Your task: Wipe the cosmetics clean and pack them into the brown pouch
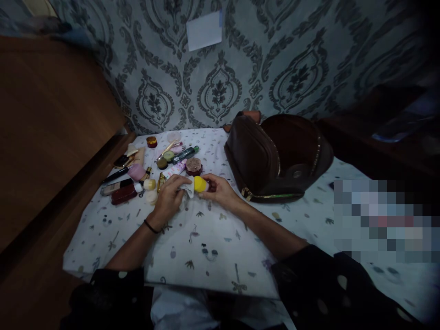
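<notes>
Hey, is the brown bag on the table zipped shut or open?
Open: the brown bag's zipper edges stand apart, exposing its dark interior.

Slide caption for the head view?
Left hand holds white cloth or tissue, right hand a yellow-topped item, near an open bag.

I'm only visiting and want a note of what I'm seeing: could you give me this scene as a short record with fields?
Left hand: holds a white tissue or cloth
Right hand: holds a small yellow-topped item, close by the left hand
Beyond the hands: round jar with a speckled lid
Left side: dark red bottle, among other small containers
Right side: brown bag, unzipped, gaping open
Surface: pale printed cover
</notes>
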`<action>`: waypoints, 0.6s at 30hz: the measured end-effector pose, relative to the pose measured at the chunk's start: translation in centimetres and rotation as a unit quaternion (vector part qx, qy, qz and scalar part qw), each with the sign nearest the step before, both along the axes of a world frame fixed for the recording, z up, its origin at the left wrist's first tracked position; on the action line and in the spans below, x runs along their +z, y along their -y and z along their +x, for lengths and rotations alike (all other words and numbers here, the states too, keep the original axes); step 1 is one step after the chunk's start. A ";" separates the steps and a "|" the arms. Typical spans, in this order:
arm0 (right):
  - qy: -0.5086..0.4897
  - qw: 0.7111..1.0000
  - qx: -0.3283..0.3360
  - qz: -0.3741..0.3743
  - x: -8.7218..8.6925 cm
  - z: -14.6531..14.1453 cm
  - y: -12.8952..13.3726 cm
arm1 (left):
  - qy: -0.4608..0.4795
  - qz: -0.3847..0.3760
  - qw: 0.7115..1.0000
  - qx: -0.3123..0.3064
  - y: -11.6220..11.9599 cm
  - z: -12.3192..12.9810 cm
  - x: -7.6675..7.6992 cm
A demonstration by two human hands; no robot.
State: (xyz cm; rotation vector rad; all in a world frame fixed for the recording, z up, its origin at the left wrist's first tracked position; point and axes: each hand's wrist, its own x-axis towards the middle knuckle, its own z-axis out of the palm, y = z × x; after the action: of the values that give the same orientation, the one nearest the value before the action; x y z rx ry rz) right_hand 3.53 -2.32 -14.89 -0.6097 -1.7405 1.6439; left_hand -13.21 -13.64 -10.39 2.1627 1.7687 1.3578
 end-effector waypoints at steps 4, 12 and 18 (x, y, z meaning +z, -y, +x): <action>-0.013 1.000 -0.010 -0.005 0.1 0.0 -0.1 | 0.016 -0.023 1.000 0.015 0.0 0.1 0.1; -0.007 0.999 -0.041 -0.028 0.6 0.1 0.0 | 0.056 -0.054 0.996 0.037 -0.1 0.4 0.1; 0.022 0.998 -0.059 0.003 0.2 -0.1 0.1 | -0.001 -0.035 0.999 -0.022 0.1 0.0 0.3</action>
State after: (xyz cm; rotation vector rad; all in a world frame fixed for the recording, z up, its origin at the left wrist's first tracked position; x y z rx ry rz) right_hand 3.40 -2.43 -14.65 -0.7361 -1.7060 1.5554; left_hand -13.22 -13.77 -10.09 2.1534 1.7311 1.2650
